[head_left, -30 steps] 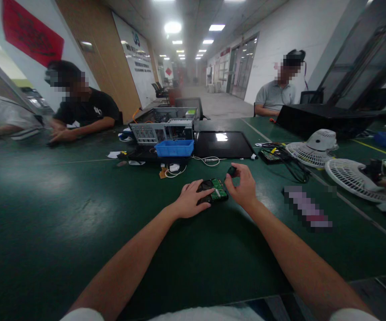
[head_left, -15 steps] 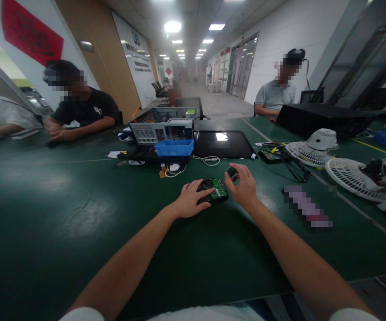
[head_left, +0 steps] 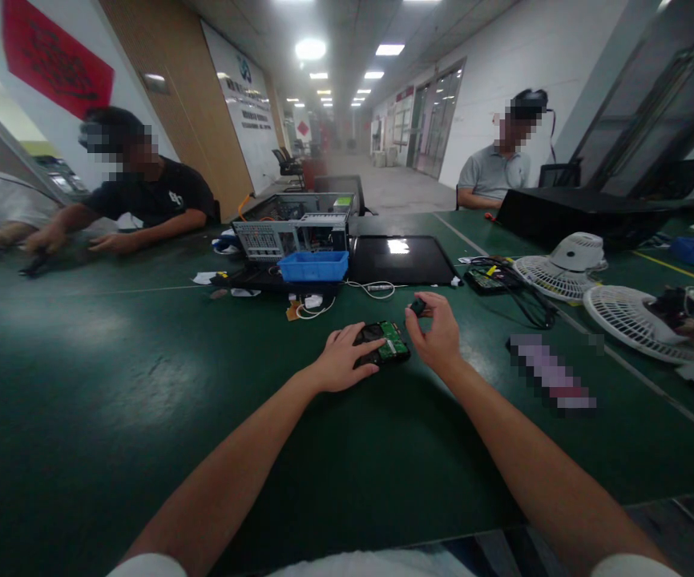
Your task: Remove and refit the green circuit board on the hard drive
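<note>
A hard drive (head_left: 396,343) with a green circuit board lies on the table before me. My left hand (head_left: 345,358) grips its left part, thumb along the near edge and index finger stretched over the board; the hand covers some of the drive. Just right of the drive, my right hand (head_left: 436,330) is raised a little. Its thumb and fingers pinch a small dark block-like piece (head_left: 417,306), whose kind I cannot make out. This piece is apart from the drive.
Beyond my hands stand a blue tray (head_left: 314,267), an opened computer case (head_left: 290,228) and a flat black screen (head_left: 404,260). To the right are a cabled circuit board (head_left: 491,278), white fan parts (head_left: 563,268) and a pixelated object (head_left: 554,373). Co-workers sit across the green table (head_left: 232,417).
My right hand has shifted and turned slightly, still pinching the small dark piece. My left hand stays on the drive. At left, a co-worker's arm has reached out toward a dark object.
</note>
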The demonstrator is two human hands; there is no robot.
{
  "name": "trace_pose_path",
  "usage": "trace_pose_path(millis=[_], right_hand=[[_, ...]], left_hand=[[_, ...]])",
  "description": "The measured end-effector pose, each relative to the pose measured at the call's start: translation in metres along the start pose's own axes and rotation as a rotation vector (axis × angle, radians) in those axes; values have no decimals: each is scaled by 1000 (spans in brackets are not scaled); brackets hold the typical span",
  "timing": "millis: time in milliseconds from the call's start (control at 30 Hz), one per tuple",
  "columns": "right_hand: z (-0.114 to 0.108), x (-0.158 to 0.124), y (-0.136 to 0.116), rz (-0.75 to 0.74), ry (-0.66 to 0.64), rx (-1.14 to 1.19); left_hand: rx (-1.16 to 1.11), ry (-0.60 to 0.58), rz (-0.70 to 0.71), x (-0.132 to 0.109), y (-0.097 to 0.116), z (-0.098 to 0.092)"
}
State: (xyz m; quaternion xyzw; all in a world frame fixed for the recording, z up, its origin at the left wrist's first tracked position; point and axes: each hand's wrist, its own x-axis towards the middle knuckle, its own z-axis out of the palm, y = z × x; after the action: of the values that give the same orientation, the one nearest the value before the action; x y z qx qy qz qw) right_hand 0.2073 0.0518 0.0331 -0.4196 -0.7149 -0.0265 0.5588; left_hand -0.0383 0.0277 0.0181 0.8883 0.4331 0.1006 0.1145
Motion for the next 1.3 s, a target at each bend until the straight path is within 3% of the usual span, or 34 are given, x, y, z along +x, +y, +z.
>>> trace_pose_path(millis=[167,433,700,967,1067,1200,1300], right_hand=[[6,-3,6,35,35,-20],[1,-3,3,-53,-9,-61],[2,-6,-1,157,-90,71],[-7,2,-11,145,115,-21],[-11,7,-7,130,94,-66],[-9,10,12,262,29,-86],[-3,8,29,529,-136,-64]], left_hand=[[-9,2,0,-1,0,-1],[-16,-17,-12,-1,2,-4],[-42,-24,-10,-2,3,-7],[-55,-19,-15,-1,2,-6],[-59,-11,-12,-1,3,-7],[-88,14,-34,-2,2,-7],[-98,31,-76,2,1,-5]])
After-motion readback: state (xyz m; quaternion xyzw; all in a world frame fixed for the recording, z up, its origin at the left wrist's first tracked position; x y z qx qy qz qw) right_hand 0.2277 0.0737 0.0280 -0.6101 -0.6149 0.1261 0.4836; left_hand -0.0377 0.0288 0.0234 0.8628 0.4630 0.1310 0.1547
